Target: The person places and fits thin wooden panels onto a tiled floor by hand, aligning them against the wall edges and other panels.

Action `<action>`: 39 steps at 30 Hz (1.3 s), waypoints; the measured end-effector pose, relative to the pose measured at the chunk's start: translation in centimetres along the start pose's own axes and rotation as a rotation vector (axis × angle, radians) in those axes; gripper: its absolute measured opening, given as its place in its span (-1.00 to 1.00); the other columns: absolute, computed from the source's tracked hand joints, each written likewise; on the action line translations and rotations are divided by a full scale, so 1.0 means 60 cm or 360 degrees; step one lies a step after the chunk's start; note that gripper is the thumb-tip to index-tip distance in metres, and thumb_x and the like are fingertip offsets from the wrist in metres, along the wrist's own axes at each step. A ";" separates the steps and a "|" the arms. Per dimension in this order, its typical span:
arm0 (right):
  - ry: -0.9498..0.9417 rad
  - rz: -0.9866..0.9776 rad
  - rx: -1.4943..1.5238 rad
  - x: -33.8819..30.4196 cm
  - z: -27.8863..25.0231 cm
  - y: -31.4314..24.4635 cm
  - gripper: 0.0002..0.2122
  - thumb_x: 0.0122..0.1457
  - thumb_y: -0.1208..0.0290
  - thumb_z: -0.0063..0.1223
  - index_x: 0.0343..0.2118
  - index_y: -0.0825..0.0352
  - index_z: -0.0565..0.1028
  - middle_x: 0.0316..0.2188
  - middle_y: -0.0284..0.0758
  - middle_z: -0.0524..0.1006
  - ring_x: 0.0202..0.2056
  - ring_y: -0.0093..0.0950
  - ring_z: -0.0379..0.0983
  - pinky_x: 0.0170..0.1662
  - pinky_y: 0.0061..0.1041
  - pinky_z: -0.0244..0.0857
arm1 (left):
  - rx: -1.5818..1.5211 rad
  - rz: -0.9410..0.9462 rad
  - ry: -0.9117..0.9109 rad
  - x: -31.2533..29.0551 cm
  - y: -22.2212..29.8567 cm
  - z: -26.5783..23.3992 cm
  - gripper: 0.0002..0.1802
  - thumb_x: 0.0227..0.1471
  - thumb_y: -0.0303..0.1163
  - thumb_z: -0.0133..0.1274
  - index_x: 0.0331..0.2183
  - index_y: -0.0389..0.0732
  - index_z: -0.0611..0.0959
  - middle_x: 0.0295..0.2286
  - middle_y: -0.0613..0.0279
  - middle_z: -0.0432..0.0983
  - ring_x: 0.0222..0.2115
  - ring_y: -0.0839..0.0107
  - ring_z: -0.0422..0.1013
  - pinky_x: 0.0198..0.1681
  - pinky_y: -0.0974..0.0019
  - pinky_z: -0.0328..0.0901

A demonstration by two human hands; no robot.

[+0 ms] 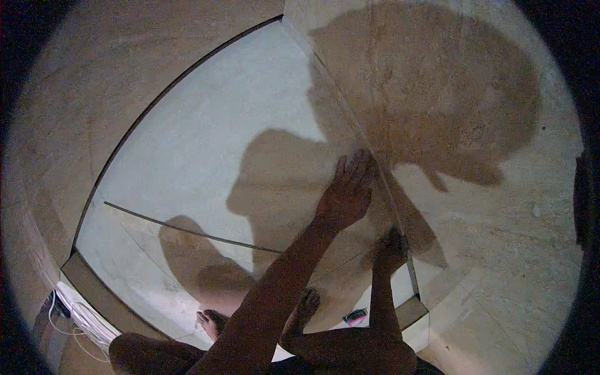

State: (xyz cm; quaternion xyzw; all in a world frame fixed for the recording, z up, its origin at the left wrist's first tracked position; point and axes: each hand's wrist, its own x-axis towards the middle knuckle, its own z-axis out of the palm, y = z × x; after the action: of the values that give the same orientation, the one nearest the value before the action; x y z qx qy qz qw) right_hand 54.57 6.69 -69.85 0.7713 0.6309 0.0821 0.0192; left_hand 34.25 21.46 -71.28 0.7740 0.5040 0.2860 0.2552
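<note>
My left hand (347, 194) reaches far forward with its fingers stretched out. The fingertips are at or just above the pale floor (200, 144), near the seam (350, 112) where the floor meets the right wall. Nothing shows in that hand. Closer to me, my right hand (391, 251) is low beside the same seam, next to the dark edge strip (412, 278). Its fingers are in deep shadow, so I cannot make out their shape or anything in them. A small dark and pink item (356, 317) lies on the floor left of my right forearm.
A dark strip (144, 112) borders the floor's far left side, and another strip (194, 231) crosses it. Bare feet (212, 324) show near my knees. White cables (84, 315) lie at the lower left. Large shadows fall on the right wall (500, 250) and floor.
</note>
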 end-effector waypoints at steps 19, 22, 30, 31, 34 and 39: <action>-0.0077 -0.0016 0.0011 -0.016 0.027 0.025 -0.69 0.24 0.27 -0.01 -0.10 0.36 0.58 -0.15 -0.18 0.60 -0.12 -0.21 0.51 0.04 -0.26 0.32 | 0.0002 -0.0025 -0.0064 0.003 -0.001 -0.002 -0.35 0.17 -0.18 -0.08 0.19 -0.35 0.27 0.22 -0.18 0.08 0.28 -0.11 -0.07 0.29 -0.25 -0.13; 0.0024 -0.0049 0.0133 -0.020 0.034 0.032 -0.71 0.23 0.28 0.01 -0.12 0.36 0.59 -0.15 -0.18 0.60 -0.10 -0.22 0.50 0.04 -0.31 0.32 | -0.0060 -0.0034 -0.0045 0.005 -0.001 -0.005 -0.34 0.16 -0.18 -0.06 0.19 -0.36 0.26 0.22 -0.19 0.08 0.28 -0.12 -0.06 0.29 -0.25 -0.12; 0.0039 0.0046 0.0189 -0.002 0.008 -0.001 -0.76 0.21 0.32 0.02 -0.22 0.36 0.62 -0.24 -0.22 0.61 -0.19 -0.28 0.50 -0.07 -0.32 0.36 | -0.0045 -0.0028 -0.0082 0.004 -0.001 -0.010 -0.32 0.14 -0.19 -0.04 0.19 -0.36 0.25 0.24 -0.18 0.05 0.26 -0.09 -0.02 0.29 -0.23 -0.10; -0.0392 0.0229 0.0093 0.009 -0.008 -0.016 -0.68 0.22 0.21 -0.01 -0.05 0.25 0.53 -0.08 -0.22 0.53 -0.07 -0.29 0.44 0.05 -0.22 0.24 | -0.0057 -0.0047 -0.0100 -0.001 -0.004 -0.010 -0.31 0.14 -0.19 -0.03 0.20 -0.36 0.25 0.23 -0.19 0.06 0.26 -0.09 -0.01 0.28 -0.23 -0.10; -0.0820 0.0205 -0.0469 0.015 0.019 -0.028 -0.63 0.25 0.18 -0.06 0.06 0.22 0.47 -0.02 -0.24 0.51 -0.05 -0.26 0.43 0.03 -0.18 0.24 | -0.0101 -0.0075 -0.0025 -0.004 -0.016 -0.004 -0.30 0.11 -0.22 -0.01 0.20 -0.36 0.25 0.22 -0.21 0.09 0.26 -0.09 0.00 0.29 -0.23 -0.10; -0.0366 -0.0292 -0.0789 -0.057 0.111 0.106 -0.58 0.30 0.16 -0.15 0.18 0.16 0.37 0.09 -0.27 0.45 0.09 -0.24 0.36 0.11 -0.22 0.25 | -0.0271 -0.0043 0.0189 0.004 -0.003 0.031 -0.35 0.01 -0.46 -0.04 0.17 -0.36 0.31 0.19 -0.21 0.16 0.21 -0.10 0.11 0.33 -0.12 -0.08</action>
State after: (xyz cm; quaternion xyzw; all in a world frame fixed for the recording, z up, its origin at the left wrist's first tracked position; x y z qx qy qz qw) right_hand 61.09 2.57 -75.90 0.6870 0.6524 0.1438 0.2859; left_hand 35.53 21.55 -72.66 0.7243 0.5026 0.3697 0.2936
